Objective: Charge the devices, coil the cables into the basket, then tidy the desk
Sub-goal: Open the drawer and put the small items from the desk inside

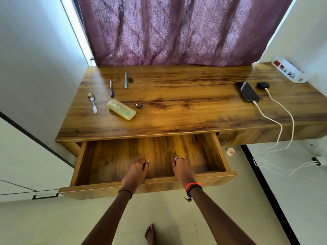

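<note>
Left hand (136,171) and right hand (182,167) were curled into fists inside the open wooden drawer (154,187). Flat black phone (247,92) and rounded black earbud case (263,85) sat, white cables (269,119) plugged in, near the right edge of the brown wooden surface (177,103).

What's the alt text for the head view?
The left hand and right hand, fingers curled, reach into the open desk drawer. On the desk: phone and earbud case on white cables, two pens, a spoon, a yellowish case.
</note>
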Demonstrator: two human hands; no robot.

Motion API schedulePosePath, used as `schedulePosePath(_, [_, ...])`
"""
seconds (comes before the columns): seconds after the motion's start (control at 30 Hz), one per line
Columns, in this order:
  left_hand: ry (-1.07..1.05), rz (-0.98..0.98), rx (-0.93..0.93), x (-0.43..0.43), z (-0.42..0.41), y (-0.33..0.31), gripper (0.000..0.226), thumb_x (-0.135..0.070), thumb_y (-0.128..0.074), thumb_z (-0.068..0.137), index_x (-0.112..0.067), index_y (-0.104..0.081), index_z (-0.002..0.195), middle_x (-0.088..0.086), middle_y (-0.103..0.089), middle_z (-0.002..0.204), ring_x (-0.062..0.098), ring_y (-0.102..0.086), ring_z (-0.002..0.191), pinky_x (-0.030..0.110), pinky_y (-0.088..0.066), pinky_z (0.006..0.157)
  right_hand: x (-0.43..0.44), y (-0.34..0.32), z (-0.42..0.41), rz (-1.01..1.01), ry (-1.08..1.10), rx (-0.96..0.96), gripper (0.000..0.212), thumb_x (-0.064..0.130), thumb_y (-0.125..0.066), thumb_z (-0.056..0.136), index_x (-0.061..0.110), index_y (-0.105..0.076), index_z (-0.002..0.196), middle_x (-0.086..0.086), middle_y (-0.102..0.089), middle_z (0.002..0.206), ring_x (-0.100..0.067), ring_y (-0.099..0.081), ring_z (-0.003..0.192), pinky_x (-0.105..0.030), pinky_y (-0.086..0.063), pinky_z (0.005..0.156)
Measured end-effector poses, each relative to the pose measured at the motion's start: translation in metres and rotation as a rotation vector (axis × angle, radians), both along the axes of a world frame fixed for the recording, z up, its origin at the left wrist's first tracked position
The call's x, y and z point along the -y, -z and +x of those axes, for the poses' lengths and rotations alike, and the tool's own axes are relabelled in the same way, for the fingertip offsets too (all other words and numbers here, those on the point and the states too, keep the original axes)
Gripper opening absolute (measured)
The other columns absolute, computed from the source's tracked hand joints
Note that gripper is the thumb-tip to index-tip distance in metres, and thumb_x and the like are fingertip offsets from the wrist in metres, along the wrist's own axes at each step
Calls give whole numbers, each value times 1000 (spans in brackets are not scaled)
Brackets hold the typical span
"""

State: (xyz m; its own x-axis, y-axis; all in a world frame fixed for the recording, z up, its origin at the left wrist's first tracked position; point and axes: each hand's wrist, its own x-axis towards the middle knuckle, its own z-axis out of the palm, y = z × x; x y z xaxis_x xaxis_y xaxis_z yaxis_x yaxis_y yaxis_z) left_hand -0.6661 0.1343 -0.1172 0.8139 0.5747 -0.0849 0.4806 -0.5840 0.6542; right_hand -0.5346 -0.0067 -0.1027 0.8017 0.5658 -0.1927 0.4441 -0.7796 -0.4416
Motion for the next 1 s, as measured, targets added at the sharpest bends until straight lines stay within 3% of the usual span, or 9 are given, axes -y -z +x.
schedulePosePath(0.2, [0,8,24,18,-20,2,23,-26,-40,99,-17,-59,91,-2,-60,81,7,-59,70,25,-53,69,20,3,-20,8,-5,-16,28,31,-40,98,14,-62,99,-2,-67,90,-13,-64,82,-25,-55,71])
schedulePosePath(0.67, [0,35,18,33,-35,7,23,-28,-39,99,-19,-58,89,-5,-59,81,7,-58,70,20,-51,66,38,4,-35,26,-18,-33,27,30,-41,98,14,-62,102,-1,-67,92,-11,-64,83,-22,-53,71])
schedulePosePath(1.0, [1,25,-3,35,-36,8,24,-32,-38,99,-23,-57,89,-8,-58,83,5,-58,70,18,-50,67,40,1,-36,-4,-17,-63,26,30,-40,98,16,-61,101,2,-63,88,-9,-60,81,-18,-44,65])
